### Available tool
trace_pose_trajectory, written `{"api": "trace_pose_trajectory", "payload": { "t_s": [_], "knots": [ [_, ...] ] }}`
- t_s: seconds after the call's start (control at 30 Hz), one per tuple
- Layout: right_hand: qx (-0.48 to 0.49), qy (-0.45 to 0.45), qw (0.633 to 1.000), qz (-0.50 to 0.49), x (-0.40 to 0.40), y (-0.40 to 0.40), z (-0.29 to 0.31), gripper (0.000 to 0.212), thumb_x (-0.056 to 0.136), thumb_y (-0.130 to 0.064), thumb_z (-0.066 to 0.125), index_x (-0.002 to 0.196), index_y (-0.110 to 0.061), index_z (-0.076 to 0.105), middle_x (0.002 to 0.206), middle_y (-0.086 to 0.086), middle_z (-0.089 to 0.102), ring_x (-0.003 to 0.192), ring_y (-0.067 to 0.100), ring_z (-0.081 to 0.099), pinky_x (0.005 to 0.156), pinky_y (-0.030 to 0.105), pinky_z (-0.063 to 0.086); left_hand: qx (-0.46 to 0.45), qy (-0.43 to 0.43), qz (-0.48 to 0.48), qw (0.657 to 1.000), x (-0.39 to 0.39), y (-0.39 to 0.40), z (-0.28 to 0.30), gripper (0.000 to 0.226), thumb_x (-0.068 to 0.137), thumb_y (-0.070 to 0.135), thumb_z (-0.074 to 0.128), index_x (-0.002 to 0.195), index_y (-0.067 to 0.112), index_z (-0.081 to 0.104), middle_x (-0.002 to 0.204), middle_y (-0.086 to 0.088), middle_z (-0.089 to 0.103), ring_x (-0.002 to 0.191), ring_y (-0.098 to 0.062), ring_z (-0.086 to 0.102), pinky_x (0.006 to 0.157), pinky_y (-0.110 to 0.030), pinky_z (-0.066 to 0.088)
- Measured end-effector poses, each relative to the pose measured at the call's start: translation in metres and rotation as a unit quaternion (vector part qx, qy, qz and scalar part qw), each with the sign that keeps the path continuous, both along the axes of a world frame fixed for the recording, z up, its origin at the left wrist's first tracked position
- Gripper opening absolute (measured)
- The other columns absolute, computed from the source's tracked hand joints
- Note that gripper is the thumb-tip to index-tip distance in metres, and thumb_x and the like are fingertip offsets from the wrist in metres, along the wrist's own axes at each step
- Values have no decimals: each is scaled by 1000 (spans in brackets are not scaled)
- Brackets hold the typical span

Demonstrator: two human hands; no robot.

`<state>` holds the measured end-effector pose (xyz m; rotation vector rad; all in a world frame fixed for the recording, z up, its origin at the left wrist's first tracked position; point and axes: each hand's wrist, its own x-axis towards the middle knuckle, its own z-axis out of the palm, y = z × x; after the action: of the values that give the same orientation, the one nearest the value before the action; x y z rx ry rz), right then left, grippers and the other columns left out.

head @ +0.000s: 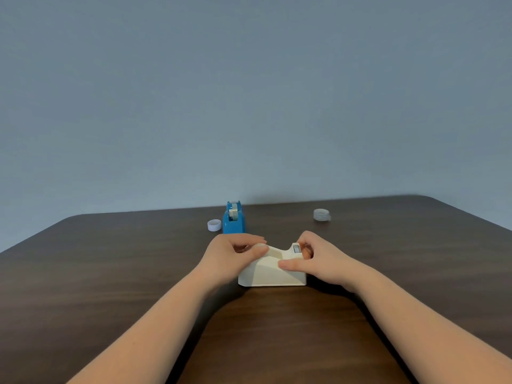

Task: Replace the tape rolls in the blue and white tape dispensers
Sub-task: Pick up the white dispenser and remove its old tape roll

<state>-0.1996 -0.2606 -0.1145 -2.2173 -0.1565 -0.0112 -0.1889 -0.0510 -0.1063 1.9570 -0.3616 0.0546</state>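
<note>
Blue dispenser already carries a roll; both hands, left and right, clasp the white dispenser, its cradle apparently empty.

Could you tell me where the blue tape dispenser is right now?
In the head view, the blue tape dispenser stands on the table behind the left hand, with a small white ring at its left.

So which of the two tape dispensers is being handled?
The white dispenser, nearest the person, with both hands on it. The blue dispenser stands untouched farther back.
</note>
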Motion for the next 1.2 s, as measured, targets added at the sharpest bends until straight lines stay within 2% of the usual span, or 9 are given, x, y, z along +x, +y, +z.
{"api": "trace_pose_trajectory", "payload": {
  "t_s": [0.2, 0.3, 0.4, 0.57, 0.67, 0.77, 0.97, 1.1, 1.2],
  "knots": [
    [-41, -21, 999, 14, -4, 0, 6, 42, 68, -52, 74, 88, -23, 50, 75, -4, 45, 68, 13, 42, 65, 29, 36, -123, -3, 71, 990, -1, -1, -1, 10, 78, 35, 72, 86, 34, 78, 95, 13, 75, 104, -11, 65, 92, -37, 54],
    [-26, -88, 996, -14, -8, 4, 13, 37, 75, -48, 69, 102, -26, 57, 81, -4, 51, 75, 12, 48, 68, 26, 41, -145, -28, 83, 986, -1, -2, 5, 10, 80, 30, 71, 88, 31, 77, 97, 8, 75, 102, -12, 65, 90, -34, 55],
    [30, -163, 986, -32, -16, 12, 25, 34, 77, -44, 68, 106, -28, 60, 81, -10, 56, 84, 10, 50, 71, 23, 40, -147, -36, 52, 987, -8, -7, 8, 10, 81, 27, 69, 83, 32, 77, 90, 9, 77, 96, -11, 68, 86, -30, 56],
    [11, -165, 986, 11, -27, 34, 28, 26, 83, -34, 67, 108, -29, 64, 95, -14, 63, 98, 6, 59, 87, 24, 46, -112, -48, 16, 992, -11, -8, 10, 11, 82, 28, 68, 85, 31, 78, 94, 9, 77, 99, -11, 68, 90, -32, 54],
    [13, -167, 986, 13, -27, 38, 28, 18, 84, -30, 66, 102, -29, 67, 96, -15, 65, 96, 4, 60, 86, 24, 45, -107, -17, -19, 994, -10, -2, 12, 24, 81, 40, 64, 94, 25, 78, 93, 8, 77, 100, -14, 67, 96, -40, 52],
    [29, -170, 985, 2, -27, 38, 28, 12, 84, -28, 67, 96, -31, 65, 94, -14, 67, 93, 3, 60, 81, 19, 45, -154, 51, -65, 985, -9, -1, 16, 41, 80, 47, 55, 95, 16, 77, 87, 3, 78, 95, -16, 69, 91, -32, 54],
    [51, -161, 986, -2, -26, 36, 27, 16, 85, -26, 65, 100, -28, 69, 97, -14, 67, 90, 2, 59, 71, 12, 41, -198, 67, -72, 975, -8, 0, 17, 19, 86, 16, 62, 100, 9, 74, 107, -11, 74, 103, -24, 68, 89, -33, 56],
    [73, -161, 984, -6, -25, 34, 27, 17, 87, -25, 63, 103, -27, 69, 99, -12, 67, 87, 0, 57, 69, 11, 42, -263, 86, -69, 959, -7, 0, 16, 24, 69, 15, 74, 92, 11, 76, 103, -15, 73, 98, -24, 69, 83, -31, 59],
    [145, -177, 973, -42, -21, 26, 29, 15, 87, -18, 62, 97, -22, 72, 90, -13, 67, 74, -7, 55, 64, 5, 42, -306, 86, -57, 947, -6, 0, 17, 19, 75, 1, 70, 88, 14, 75, 98, -10, 74, 94, -20, 70, 78, -25, 59]
  ]
}}
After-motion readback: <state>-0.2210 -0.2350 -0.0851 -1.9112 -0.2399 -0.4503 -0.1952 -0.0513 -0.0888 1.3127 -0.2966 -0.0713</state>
